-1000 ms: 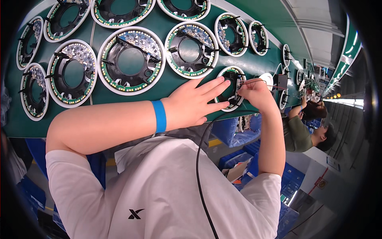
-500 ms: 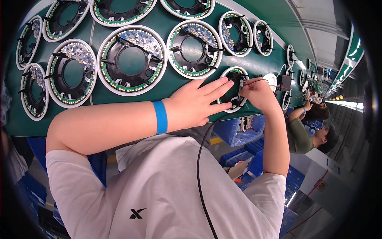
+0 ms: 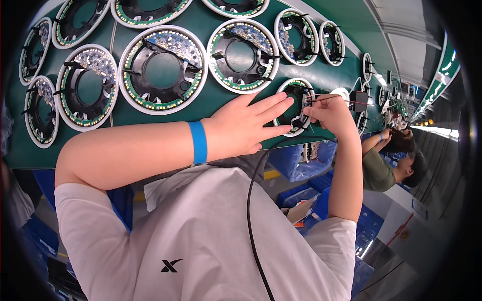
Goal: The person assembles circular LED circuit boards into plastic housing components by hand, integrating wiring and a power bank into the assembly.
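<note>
A round lamp unit point(image 3: 294, 82) with a white rim, green LED ring and black inner frame lies flat on the green table point(image 3: 165, 129). My left hand point(image 3: 241, 123), with a blue band at the wrist, is open, its spread fingertips resting over this unit's left side. On the opposite side my right hand point(image 3: 331, 114) is closed in a pinch at the unit's circuit board. Thin red and dark wires point(image 3: 341, 99) pass above the right hand to a small black box point(image 3: 359, 101). What lies between the pinching fingertips is hidden.
Several similar ring units point(image 3: 163, 70) lie behind and to the left. A white round part point(image 3: 342, 93) is behind my right hand. A black cable point(image 3: 249, 210) hangs across my shirt. Blue bins point(image 3: 296, 168) stand below the table edge. A co-worker point(image 3: 379, 168) sits at the right.
My right hand has shifted slightly at the board, and the wires now run straighter across above it. My left hand stays spread over the unit. The whole view has shifted a little.
</note>
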{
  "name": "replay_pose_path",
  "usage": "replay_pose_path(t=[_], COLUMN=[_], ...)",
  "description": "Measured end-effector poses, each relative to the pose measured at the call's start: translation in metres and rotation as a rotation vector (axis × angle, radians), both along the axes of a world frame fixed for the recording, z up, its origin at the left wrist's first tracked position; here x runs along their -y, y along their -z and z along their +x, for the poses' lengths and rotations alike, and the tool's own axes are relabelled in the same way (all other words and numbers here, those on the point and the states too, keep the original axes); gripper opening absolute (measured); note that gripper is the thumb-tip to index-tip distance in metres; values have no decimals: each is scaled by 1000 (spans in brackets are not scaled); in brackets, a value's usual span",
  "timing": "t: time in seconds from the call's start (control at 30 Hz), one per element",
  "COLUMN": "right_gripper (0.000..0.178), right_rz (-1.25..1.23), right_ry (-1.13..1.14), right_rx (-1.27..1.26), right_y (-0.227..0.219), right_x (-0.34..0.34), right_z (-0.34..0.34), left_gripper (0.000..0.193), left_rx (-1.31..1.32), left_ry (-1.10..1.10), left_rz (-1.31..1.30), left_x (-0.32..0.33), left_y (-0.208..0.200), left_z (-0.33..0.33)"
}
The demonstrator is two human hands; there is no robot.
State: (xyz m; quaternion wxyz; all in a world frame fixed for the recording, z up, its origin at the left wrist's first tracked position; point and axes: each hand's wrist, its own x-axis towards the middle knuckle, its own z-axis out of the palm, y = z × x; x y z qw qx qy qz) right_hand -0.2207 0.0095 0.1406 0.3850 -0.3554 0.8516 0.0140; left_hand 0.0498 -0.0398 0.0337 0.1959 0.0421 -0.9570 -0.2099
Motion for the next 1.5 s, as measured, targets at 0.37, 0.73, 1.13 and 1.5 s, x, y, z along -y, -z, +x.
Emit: replay_pose_path(t=[0.37,0.73,1.13,1.5], right_gripper=[15,24,3,24], right_rz=[-743,-1290,-1546,-1399], right_ry=[-115,666,94,251], right_rx=[-287,345,-254,400], right_y=[2,16,31,23], right_x=[-40,-39,-66,-82], right_z=[21,-73,-26,13], left_gripper=[75,77,80,78], left_rx=[42,9,51,22], left_ry=[39,62,59,48], left_rz=[40,52,71,64], left_x=[8,7,11,7], left_y=[-10,-13,-21,-16], left_z=[6,1,1,3])
